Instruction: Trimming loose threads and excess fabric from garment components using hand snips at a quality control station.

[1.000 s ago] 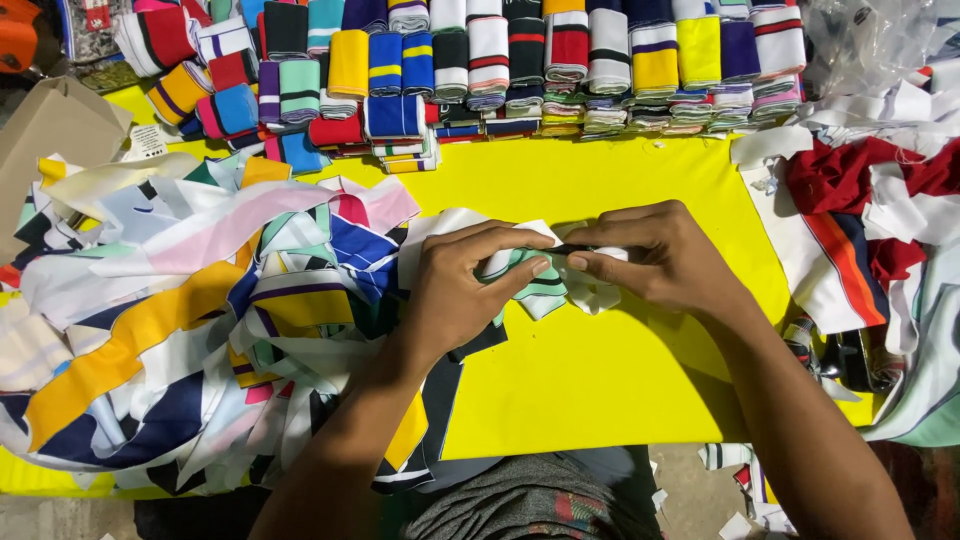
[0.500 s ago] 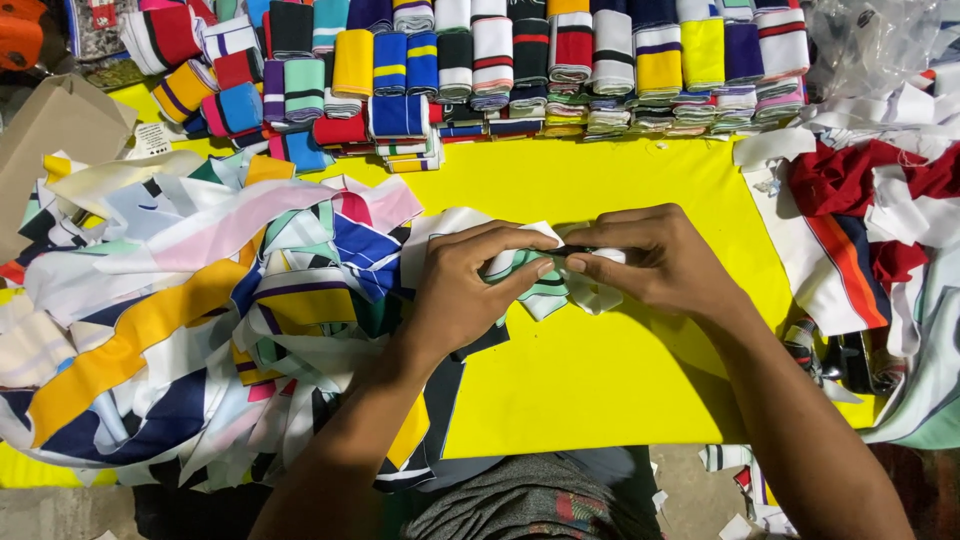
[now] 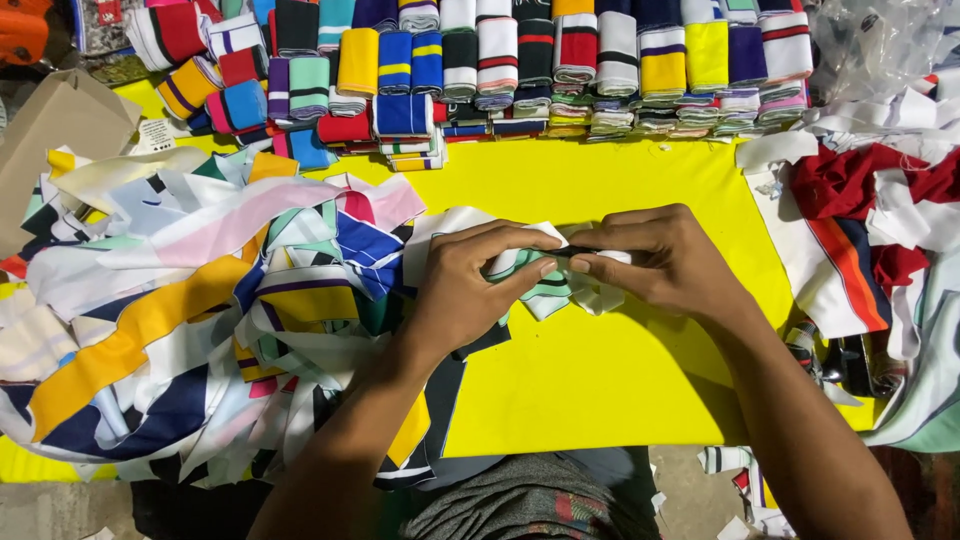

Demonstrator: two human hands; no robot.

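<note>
A yellow table [image 3: 620, 370] carries a loose strip pile [image 3: 190, 320] at left and rolled strips [image 3: 520, 60] along the far edge. At centre, the left hand [image 3: 470, 290] and right hand [image 3: 660, 260] both pinch one green-and-white strip [image 3: 548, 295], thumbs nearly touching.

Loose fabric strips [image 3: 190, 310] lie heaped on the desk [image 3: 600, 370] at the left. Folded rolls [image 3: 520, 60] line its far edge, and more cloth [image 3: 860, 220] lies at the right.
</note>
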